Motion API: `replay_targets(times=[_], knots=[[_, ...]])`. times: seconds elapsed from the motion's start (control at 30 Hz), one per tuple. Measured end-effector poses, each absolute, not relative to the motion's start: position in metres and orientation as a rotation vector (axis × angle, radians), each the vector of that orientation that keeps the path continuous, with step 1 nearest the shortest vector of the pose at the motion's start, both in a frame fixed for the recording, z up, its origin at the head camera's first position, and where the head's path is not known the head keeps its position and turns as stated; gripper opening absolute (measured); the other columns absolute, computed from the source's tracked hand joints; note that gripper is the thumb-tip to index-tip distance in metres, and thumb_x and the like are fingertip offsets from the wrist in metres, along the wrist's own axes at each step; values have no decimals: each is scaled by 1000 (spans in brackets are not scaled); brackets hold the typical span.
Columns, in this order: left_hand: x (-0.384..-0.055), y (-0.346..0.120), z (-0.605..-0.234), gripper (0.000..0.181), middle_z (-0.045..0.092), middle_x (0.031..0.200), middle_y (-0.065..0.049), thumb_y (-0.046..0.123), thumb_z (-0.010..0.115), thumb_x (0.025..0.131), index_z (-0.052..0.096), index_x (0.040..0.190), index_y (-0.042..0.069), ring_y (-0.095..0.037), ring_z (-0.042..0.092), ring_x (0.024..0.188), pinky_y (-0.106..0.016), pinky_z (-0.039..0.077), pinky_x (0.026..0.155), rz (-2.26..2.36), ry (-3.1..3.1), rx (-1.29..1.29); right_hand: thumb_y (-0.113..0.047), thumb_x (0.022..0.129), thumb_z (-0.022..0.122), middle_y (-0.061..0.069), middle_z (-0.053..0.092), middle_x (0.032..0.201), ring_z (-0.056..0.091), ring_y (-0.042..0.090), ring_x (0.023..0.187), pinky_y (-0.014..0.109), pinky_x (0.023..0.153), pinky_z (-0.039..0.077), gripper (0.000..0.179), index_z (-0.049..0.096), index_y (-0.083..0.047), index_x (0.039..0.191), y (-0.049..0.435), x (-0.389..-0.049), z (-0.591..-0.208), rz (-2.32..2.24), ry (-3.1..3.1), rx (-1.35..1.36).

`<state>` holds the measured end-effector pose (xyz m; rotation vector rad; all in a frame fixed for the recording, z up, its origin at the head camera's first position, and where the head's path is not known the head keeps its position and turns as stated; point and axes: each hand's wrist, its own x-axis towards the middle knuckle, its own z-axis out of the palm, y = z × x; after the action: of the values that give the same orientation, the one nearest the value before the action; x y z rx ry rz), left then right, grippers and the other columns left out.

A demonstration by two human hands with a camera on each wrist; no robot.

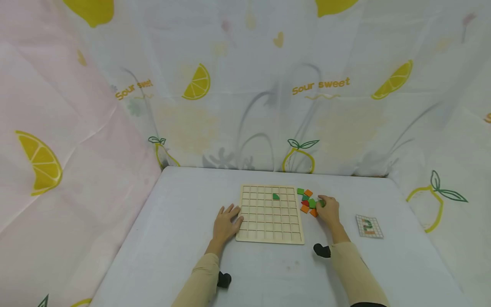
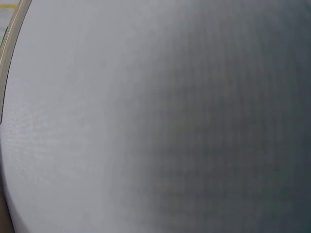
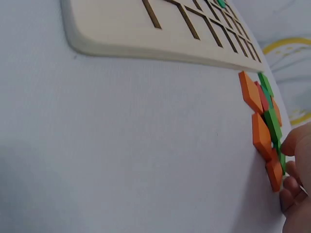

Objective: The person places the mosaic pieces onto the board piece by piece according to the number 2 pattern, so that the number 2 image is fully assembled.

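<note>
A square wooden grid board [image 1: 270,234] lies on the table. My left hand [image 1: 225,226] rests at its left edge, fingers spread, fingertips on the rim. One green quarter-round piece [image 1: 276,196] sits in an upper cell of the board. Beyond the board's right edge my right hand [image 1: 330,209] reaches into a loose group of small flat pieces, its curled fingers around a green piece [image 1: 322,203]. Close by lie a light green piece [image 1: 312,204], a red piece [image 1: 304,203] and several orange pieces [image 3: 261,133]. The left wrist view shows mostly blurred table surface.
To the right of my right hand lies a small pattern card [image 1: 369,227] with a coloured figure on a grid. White cloth covers the table [image 1: 264,273]. A lemon-print curtain [image 1: 245,123] stands behind the table and at both sides.
</note>
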<state>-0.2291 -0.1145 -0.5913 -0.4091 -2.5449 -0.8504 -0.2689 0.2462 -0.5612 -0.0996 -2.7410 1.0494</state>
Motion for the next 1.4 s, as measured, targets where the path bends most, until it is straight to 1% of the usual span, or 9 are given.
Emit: replay_targets(times=[0.1, 0.27, 0.47, 0.7, 0.87, 0.97, 1.13, 1.3, 1.4], knots=[[-229, -114, -589, 35, 67, 111, -15, 19, 69, 80, 68, 109, 0, -34, 60, 111, -53, 35, 107, -853, -2549, -414, 0, 79, 54, 38, 55, 111, 47, 52, 109, 61, 93, 39, 35, 60, 15, 110, 254, -263, -563, 1068, -2730, -37], [-228, -114, -589, 36, 67, 113, -14, 20, 68, 81, 67, 111, 1, -33, 59, 113, -51, 33, 109, -862, -2577, -392, -8, 81, 64, 37, 54, 111, 49, 49, 108, 59, 93, 40, 40, 58, 16, 113, 252, -258, -563, 1068, -2751, 2], [-228, -113, -590, 37, 66, 114, -14, 20, 68, 81, 67, 112, 0, -33, 58, 115, -51, 31, 110, -889, -2589, -386, -6, 81, 61, 34, 57, 106, 54, 42, 98, 51, 85, 47, 41, 56, 17, 114, 245, -256, -567, 1141, -2677, -189], [-228, -114, -593, 36, 68, 111, -14, 19, 69, 79, 68, 109, 0, -34, 59, 112, -53, 34, 107, -868, -2552, -400, -5, 76, 62, 32, 60, 104, 55, 42, 96, 50, 84, 48, 41, 57, 16, 110, 241, -254, -562, 1183, -2651, -304], [-230, -114, -594, 35, 68, 109, -15, 18, 69, 78, 69, 108, -1, -35, 61, 109, -55, 36, 105, -858, -2522, -418, -4, 74, 65, 26, 61, 92, 55, 31, 81, 33, 66, 48, 33, 61, 12, 103, 237, -256, -559, 1247, -2585, -335], [-230, -115, -593, 35, 69, 108, -15, 18, 69, 78, 69, 107, -1, -35, 61, 108, -55, 37, 104, -853, -2514, -424, -4, 75, 67, 25, 62, 93, 56, 31, 83, 31, 66, 48, 31, 62, 10, 102, 225, -260, -554, 1290, -2560, -268], [-228, -116, -591, 34, 69, 107, -15, 18, 69, 77, 69, 106, -1, -36, 62, 107, -56, 38, 103, -845, -2501, -422, -4, 77, 66, 28, 62, 100, 55, 37, 91, 42, 75, 50, 29, 63, 11, 101, 191, -272, -546, 1372, -2563, -50], [-228, -115, -592, 35, 68, 109, -14, 18, 70, 78, 69, 107, 0, -34, 61, 109, -53, 37, 105, -858, -2517, -404, -5, 78, 66, 24, 63, 104, 54, 34, 92, 41, 73, 50, 30, 64, 9, 105, 155, -285, -545, 1427, -2618, 147], [-229, -114, -593, 35, 68, 110, -14, 19, 69, 78, 68, 109, 1, -33, 60, 111, -51, 35, 107, -875, -2535, -397, -3, 77, 66, 23, 64, 102, 57, 34, 90, 42, 74, 52, 30, 64, 9, 104, 139, -292, -547, 1348, -2669, 291]])
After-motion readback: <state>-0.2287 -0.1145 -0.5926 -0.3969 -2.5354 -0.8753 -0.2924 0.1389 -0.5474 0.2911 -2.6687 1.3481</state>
